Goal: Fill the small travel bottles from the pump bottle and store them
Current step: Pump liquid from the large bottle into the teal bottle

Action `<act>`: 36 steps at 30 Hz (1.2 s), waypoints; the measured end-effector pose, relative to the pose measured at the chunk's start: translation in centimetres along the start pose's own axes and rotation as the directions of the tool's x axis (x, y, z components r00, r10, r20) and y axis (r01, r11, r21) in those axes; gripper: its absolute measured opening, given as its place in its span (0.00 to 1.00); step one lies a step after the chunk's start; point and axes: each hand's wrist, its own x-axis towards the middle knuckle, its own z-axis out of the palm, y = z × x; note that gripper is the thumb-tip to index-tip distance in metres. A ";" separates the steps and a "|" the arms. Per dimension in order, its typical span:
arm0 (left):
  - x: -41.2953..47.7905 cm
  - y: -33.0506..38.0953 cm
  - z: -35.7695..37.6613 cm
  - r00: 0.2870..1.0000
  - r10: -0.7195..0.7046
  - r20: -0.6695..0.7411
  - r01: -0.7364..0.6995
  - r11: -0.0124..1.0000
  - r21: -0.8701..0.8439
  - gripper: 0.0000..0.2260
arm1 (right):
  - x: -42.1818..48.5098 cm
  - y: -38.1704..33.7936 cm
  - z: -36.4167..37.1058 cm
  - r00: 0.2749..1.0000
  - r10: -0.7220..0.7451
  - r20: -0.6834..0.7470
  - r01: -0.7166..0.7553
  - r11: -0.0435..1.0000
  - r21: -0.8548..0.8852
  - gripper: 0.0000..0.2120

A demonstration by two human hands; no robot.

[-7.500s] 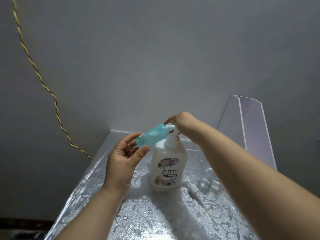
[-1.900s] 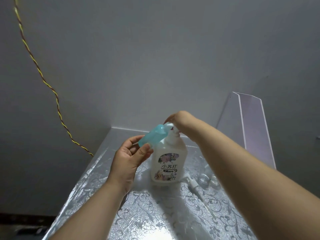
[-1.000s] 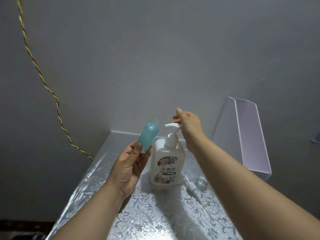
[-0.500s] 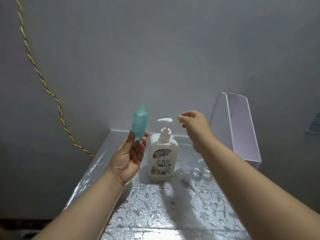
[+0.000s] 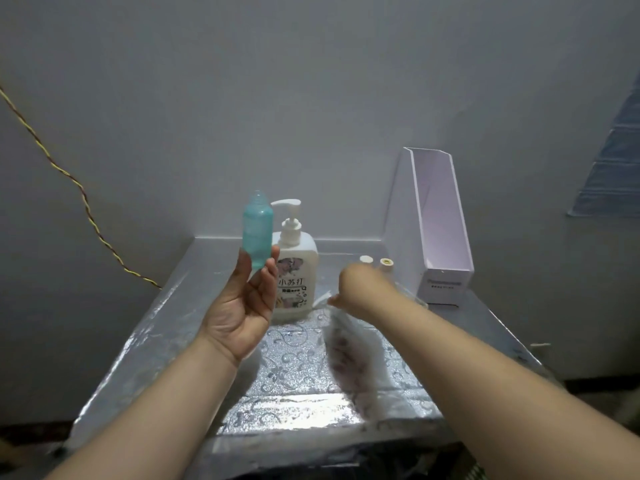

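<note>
My left hand (image 5: 242, 306) holds a teal travel bottle (image 5: 257, 230) upright by its base, between thumb and fingertips; its neck is uncapped. Just behind it the white pump bottle (image 5: 298, 251) stands on the silver patterned table (image 5: 298, 368), nozzle pointing left. My right hand (image 5: 356, 289) is low over the table to the right of the pump bottle, motion-blurred, with its fingers hidden. A white spray-pump top (image 5: 320, 299) lies by its fingertips. Two small bottles with pale caps (image 5: 366, 259) (image 5: 386, 263) stand behind that hand.
A white open-top file box (image 5: 440, 237) stands at the table's back right against the wall. A twisted yellow-and-red wire (image 5: 86, 209) runs down the wall at the left. The table's front edge is near the bottom of the view.
My left hand took the teal bottle off the pump nozzle and turned it upright. My right hand left the pump head and dropped to the table on the right.
</note>
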 end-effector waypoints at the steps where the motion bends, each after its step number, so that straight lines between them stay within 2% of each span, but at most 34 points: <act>1: -0.1 -0.4 0.0 1.000 -0.007 0.000 0.007 1.000 -0.002 0.32 | -0.2 0.0 0.4 1.000 0.013 0.014 -0.012 0.999 -0.030 0.12; 4: -0.3 -1.5 0.0 0.999 -0.014 -0.028 0.015 1.000 0.006 0.35 | -0.3 0.0 1.4 0.999 0.037 0.004 -0.037 0.996 -0.085 0.19; 9: -0.8 -2.6 0.0 0.998 -0.031 -0.052 0.033 0.998 0.050 0.44 | -0.2 0.3 2.3 0.996 0.048 -0.069 -0.051 0.998 -0.039 0.12; 12: -0.9 -2.9 -0.1 0.997 -0.035 -0.070 0.039 0.997 0.060 0.46 | -0.1 0.6 2.0 0.995 0.091 -0.051 -0.085 0.992 0.096 0.08; 15: -0.9 -3.2 -0.2 0.996 -0.050 -0.069 0.053 0.998 0.043 0.43 | 0.5 1.4 0.0 0.976 0.213 -0.045 -0.181 0.909 0.375 0.10; 17: -0.8 -3.6 -0.1 0.996 -0.059 -0.071 0.061 0.998 0.026 0.44 | 0.7 2.1 -2.3 0.962 0.271 -0.029 -0.198 0.766 0.611 0.10; 20: -0.8 -4.3 -0.1 0.993 -0.077 -0.086 0.078 0.997 0.005 0.49 | 0.5 2.5 -6.0 0.940 0.339 -0.030 -0.102 0.366 0.925 0.09; 22: -0.6 -4.8 0.0 0.991 -0.085 -0.102 0.085 0.996 0.001 0.51 | 0.4 2.4 -8.2 0.930 0.358 -0.078 0.036 0.125 0.992 0.12; 23: -0.5 -5.1 0.0 0.990 -0.084 -0.113 0.085 0.996 0.003 0.52 | 0.3 2.2 -9.0 0.927 0.360 -0.104 0.098 0.037 0.995 0.13; 25: -0.3 -5.5 0.0 0.989 -0.085 -0.121 0.087 0.996 0.008 0.55 | -0.1 1.5 -10.2 0.927 0.348 -0.143 0.177 -0.067 0.982 0.13; 28: -0.1 -5.7 0.2 0.987 -0.105 -0.121 0.105 0.994 0.000 0.57 | -0.3 0.5 -10.8 0.930 0.323 -0.173 0.216 -0.100 0.971 0.13; 36: 0.1 -5.5 0.6 0.988 -0.109 -0.109 0.110 0.994 0.002 0.54 | 0.3 -1.0 -10.4 0.913 0.348 -0.214 0.247 -0.052 0.968 0.14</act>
